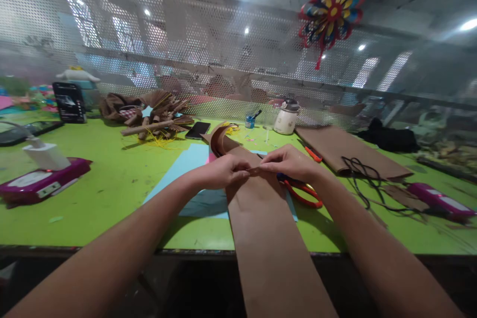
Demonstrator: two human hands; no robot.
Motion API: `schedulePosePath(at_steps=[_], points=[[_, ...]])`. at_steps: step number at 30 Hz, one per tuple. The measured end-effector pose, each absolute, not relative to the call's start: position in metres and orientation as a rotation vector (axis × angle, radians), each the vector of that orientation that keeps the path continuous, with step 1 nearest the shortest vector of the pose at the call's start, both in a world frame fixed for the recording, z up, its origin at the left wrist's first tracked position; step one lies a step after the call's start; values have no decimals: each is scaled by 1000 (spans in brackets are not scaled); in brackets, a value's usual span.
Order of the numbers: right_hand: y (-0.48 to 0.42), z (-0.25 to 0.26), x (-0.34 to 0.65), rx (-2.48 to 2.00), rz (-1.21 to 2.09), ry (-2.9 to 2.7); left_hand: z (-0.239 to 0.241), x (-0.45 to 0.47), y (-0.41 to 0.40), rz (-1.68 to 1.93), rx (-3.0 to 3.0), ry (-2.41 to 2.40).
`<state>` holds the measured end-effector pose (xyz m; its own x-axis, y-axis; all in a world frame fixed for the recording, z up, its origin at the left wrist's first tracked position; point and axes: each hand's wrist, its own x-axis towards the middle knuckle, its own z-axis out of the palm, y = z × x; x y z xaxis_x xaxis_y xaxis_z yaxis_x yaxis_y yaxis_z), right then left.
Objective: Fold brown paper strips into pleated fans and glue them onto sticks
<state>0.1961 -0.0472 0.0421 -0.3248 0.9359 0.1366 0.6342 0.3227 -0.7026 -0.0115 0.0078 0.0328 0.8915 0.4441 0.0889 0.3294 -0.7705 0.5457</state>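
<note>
A long strip of brown paper (268, 238) runs from the table's front edge toward the middle, where its far end curls up (219, 140). My left hand (223, 171) and my right hand (288, 163) meet over the strip, both pinching a narrow fold of the brown paper between thumb and fingers. The strip lies on a light blue sheet (186, 169). Red-handled scissors (303, 194) lie just under my right wrist.
The green table (112, 198) holds a pink case (40, 181) at left, a pile of brown paper fans (156, 114), a black phone (197, 130), a white pot (286, 118), more brown paper (346, 151) and black cord (363, 174) at right. A perforated metal screen (186, 49) stands behind, with a paper pinwheel (333, 7).
</note>
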Motion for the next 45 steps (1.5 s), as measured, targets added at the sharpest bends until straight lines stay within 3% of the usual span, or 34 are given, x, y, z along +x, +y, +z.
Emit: schedulePosePath(at_steps=[31,45], points=[[-53,44,194,-1324,279,-2271,31,-9,0,441,2835,709],[-54,45,189,-1238,414,-2321,28,-8,4,566,2884,714]])
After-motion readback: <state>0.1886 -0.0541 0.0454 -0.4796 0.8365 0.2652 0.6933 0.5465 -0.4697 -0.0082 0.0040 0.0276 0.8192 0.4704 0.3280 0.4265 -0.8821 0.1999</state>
